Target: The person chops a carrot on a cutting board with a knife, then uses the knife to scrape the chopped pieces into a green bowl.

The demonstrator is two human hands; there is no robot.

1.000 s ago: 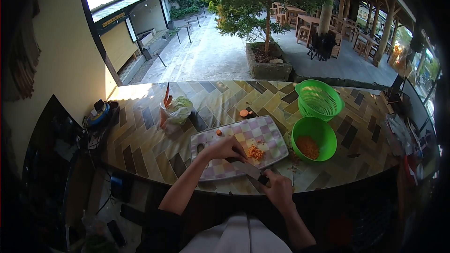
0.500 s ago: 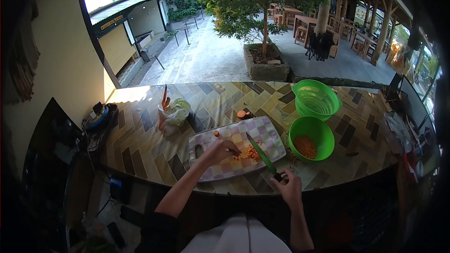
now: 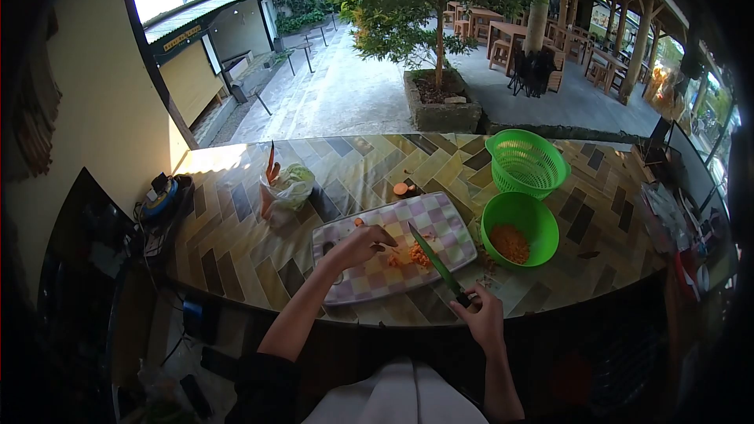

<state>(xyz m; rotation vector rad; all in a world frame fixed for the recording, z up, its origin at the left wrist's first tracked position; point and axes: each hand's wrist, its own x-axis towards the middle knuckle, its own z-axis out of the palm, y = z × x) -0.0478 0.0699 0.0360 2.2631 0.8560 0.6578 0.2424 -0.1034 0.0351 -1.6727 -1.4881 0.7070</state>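
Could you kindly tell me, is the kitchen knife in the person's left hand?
No, the right hand holds the kitchen knife, pointing it over the chopping board.

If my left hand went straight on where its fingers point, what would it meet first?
Probably the knife blade, though depth is unclear; your left hand might pass above it.
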